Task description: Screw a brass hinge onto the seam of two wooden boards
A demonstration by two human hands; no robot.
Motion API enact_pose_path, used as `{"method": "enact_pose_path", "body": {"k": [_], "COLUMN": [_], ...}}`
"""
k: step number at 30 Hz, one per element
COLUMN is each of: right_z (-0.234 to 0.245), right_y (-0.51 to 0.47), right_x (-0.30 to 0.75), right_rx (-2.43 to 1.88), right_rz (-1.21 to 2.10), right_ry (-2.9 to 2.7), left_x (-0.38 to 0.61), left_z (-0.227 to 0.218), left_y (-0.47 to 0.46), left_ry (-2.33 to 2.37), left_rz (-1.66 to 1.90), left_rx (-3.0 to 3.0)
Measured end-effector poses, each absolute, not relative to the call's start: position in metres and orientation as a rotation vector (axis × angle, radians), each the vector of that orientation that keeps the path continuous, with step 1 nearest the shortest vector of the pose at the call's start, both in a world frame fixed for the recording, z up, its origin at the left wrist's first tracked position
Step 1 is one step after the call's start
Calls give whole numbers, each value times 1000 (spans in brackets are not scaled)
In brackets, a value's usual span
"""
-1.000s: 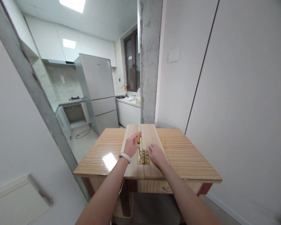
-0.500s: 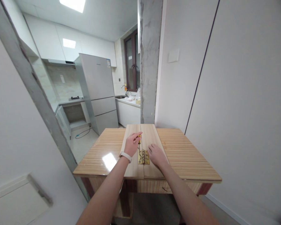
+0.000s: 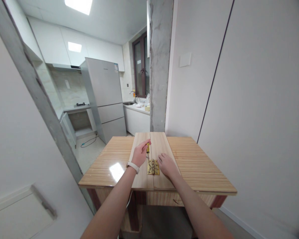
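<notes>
Two pale wooden boards [image 3: 160, 146] lie side by side along the middle of a striped wooden table [image 3: 199, 166]. A brass hinge [image 3: 153, 167] sits across the seam between them, near the front. My left hand [image 3: 140, 153], with a white band on its wrist, is closed round a yellow-handled screwdriver [image 3: 148, 148] held upright, its tip down at the hinge's left leaf. My right hand [image 3: 166, 164] lies flat with fingers spread on the right board, touching the hinge's right edge.
The table stands against a white wall on the right, with a grey concrete pillar [image 3: 159, 66] behind it. Beyond a doorway on the left are a grey fridge [image 3: 104, 96], white cabinets and a counter with a sink [image 3: 136, 104].
</notes>
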State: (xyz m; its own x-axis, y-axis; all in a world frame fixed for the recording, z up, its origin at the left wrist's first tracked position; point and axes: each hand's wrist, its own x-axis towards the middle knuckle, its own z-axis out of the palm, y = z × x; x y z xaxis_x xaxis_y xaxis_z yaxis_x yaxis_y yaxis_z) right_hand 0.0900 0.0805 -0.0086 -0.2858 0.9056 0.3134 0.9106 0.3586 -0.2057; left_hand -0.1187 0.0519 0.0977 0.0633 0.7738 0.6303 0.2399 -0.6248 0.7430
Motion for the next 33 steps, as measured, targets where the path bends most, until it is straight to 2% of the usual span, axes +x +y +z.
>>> {"method": "enact_pose_path", "body": {"k": [24,33], "right_z": [-4,-5], "right_y": [77,78], "right_x": [88,89], "right_rx": [-1578,-1601], "right_rz": [-70,-40], "right_ry": [-2237,-2252], "left_x": [-114,-116], "left_z": [100,98], "left_y": [51,51], "left_ry": [1053,940], "left_rz": [1606,1556], "left_rx": [1918,1945]}}
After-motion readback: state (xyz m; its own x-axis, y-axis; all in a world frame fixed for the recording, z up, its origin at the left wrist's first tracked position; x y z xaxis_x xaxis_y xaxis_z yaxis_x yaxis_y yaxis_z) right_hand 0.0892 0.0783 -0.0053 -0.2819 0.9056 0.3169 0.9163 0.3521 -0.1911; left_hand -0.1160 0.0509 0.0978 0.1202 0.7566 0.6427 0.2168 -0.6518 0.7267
